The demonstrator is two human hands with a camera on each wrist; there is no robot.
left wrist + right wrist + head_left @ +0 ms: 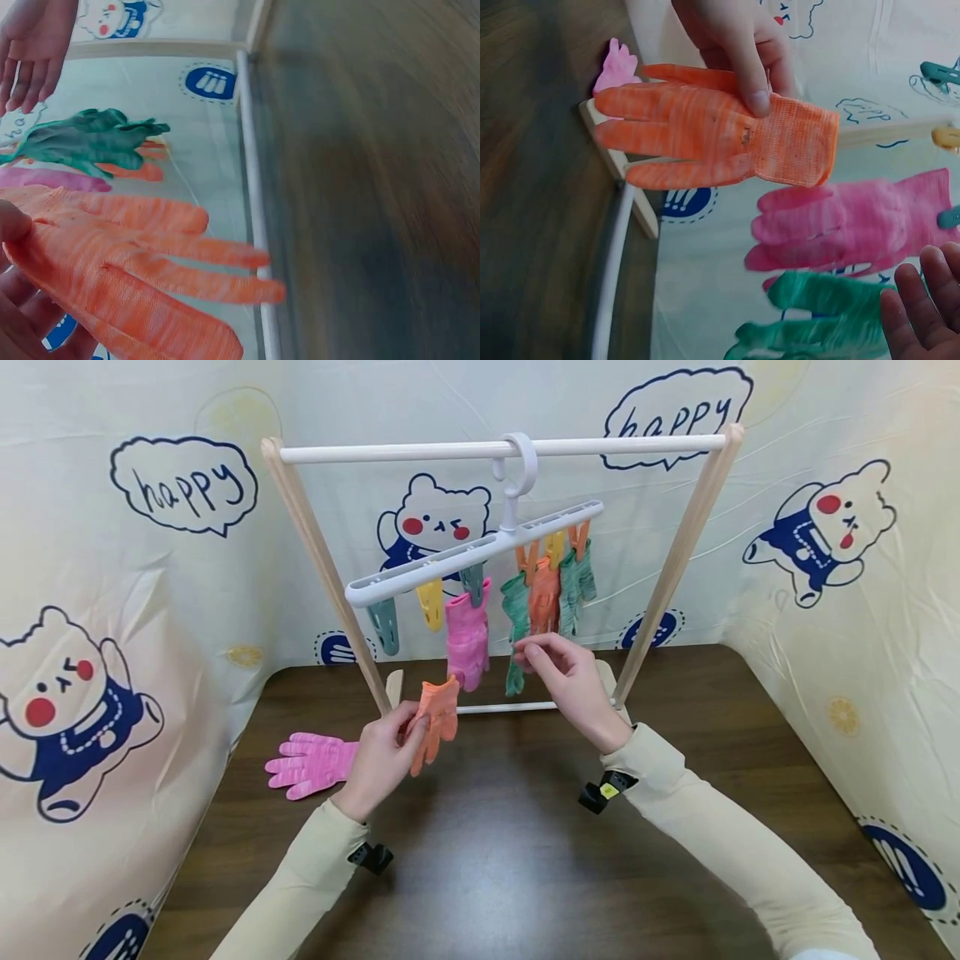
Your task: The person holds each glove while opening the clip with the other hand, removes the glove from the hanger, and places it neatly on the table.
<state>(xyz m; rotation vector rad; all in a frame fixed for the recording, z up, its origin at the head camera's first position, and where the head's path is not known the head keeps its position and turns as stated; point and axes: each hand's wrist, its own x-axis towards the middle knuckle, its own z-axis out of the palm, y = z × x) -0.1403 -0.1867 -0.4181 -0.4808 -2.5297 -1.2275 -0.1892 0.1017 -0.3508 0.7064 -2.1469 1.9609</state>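
Observation:
My left hand (381, 760) pinches a small orange knit glove (437, 720) between thumb and fingers; in the right wrist view the glove's cuff points right and its fingers left. My right hand (572, 683) holds nothing. Its fingers are relaxed, in front of the hanging gloves. A white bar hanger (465, 554) tilts above both hands. From it hang a pink glove (468, 639) on a teal clothespin (472, 583), then a green glove (516, 610), an orange one (544, 597) and another green one (573, 585). Left of the pink glove, a yellow clothespin (430, 604) and a teal one hang bare.
A wooden-legged rack with a white top rod (405, 453) carries the hanger by its hook (525, 464). A second pink glove (313, 765) lies on the dark wooden table (510, 860), left of my left hand. A printed cloth (315, 543) encloses the back and sides.

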